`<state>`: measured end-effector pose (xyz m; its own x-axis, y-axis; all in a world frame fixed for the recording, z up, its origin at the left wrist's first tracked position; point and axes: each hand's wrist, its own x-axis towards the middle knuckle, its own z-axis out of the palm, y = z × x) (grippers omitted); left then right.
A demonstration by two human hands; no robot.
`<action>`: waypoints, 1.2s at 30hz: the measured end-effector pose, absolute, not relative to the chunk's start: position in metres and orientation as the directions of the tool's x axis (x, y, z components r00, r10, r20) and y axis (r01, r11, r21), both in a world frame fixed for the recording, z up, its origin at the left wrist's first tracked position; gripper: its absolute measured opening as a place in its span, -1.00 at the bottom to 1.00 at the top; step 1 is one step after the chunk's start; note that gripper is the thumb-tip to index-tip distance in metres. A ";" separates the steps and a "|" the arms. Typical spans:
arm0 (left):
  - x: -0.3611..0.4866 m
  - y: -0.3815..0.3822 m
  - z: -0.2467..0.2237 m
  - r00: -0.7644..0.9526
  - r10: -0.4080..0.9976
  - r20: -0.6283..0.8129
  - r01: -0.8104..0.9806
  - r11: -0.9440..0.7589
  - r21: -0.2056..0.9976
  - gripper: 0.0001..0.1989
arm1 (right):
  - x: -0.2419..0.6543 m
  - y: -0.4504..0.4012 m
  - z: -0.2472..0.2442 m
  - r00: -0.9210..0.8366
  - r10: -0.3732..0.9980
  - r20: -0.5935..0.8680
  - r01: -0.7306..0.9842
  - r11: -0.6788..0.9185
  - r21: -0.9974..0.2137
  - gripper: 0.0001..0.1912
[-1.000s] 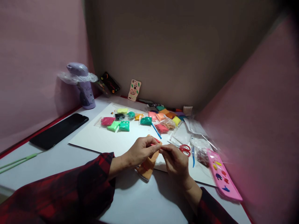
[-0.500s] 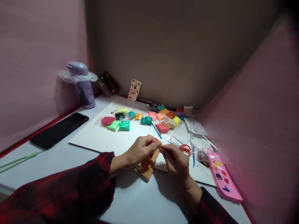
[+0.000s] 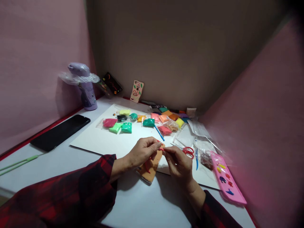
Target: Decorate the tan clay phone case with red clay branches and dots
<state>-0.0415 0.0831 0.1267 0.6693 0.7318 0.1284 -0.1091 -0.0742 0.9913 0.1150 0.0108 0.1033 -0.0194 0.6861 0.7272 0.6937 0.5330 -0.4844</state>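
Between the fingertips of both hands is a small strip of red clay point(image 3: 161, 149). My left hand point(image 3: 143, 152) pinches its left end with thumb and forefinger, while the fingers of my right hand point(image 3: 180, 162) are closed at its right end. Beneath them lies a phone case point(image 3: 151, 176) covered in orange-brown clay, with red clay shapes on its surface. My left hand hides part of that case. Just beyond my right hand, red-handled scissors point(image 3: 188, 152) rest on the white board point(image 3: 95, 141).
Several bags of coloured clay point(image 3: 126, 127) lie across the board, near a blue stick tool point(image 3: 159, 133). At right are a blue knife-like tool point(image 3: 197, 159) and a pink tray point(image 3: 235, 193). A black phone point(image 3: 60, 132) and purple bottle point(image 3: 88, 95) stand left.
Slightly more of the red clay strip shows between my fingertips. Both hands stay almost in the same place, with only small finger shifts.
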 end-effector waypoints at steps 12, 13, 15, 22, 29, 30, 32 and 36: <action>-0.043 0.084 0.126 0.648 0.751 0.131 -0.078 -0.105 0.991 -0.59 | 0.115 0.011 0.104 -0.021 0.686 0.727 0.707 0.525 -0.475 -0.83; -0.043 0.084 0.126 0.645 0.753 0.128 -0.074 -0.105 0.992 -0.59 | 0.116 0.011 0.104 -0.013 0.688 0.726 0.705 0.521 -0.481 -0.82; -0.043 0.084 0.126 0.645 0.754 0.126 -0.066 -0.108 0.992 -0.60 | 0.116 0.010 0.104 -0.002 0.689 0.725 0.703 0.517 -0.489 -0.82; -0.044 0.082 0.128 0.638 0.758 0.132 -0.043 -0.136 0.990 -0.61 | 0.114 0.009 0.106 -0.016 0.699 0.715 0.697 0.520 -0.493 -0.84; -0.044 0.083 0.126 0.630 0.765 0.133 -0.069 -0.115 0.991 -0.56 | 0.116 0.010 0.105 0.005 0.705 0.709 0.714 0.494 -0.496 -0.88; -0.044 0.083 0.126 0.639 0.759 0.130 -0.075 -0.107 0.991 -0.58 | 0.116 0.010 0.106 0.010 0.700 0.714 0.717 0.492 -0.493 -0.89; -0.044 0.082 0.128 0.660 0.741 0.127 -0.083 -0.096 0.992 -0.63 | 0.116 0.010 0.106 0.021 0.691 0.722 0.724 0.488 -0.488 -0.91; -0.043 0.079 0.133 0.655 0.743 0.139 -0.087 -0.108 0.990 -0.72 | 0.115 0.011 0.106 0.018 0.690 0.724 0.716 0.496 -0.491 -0.91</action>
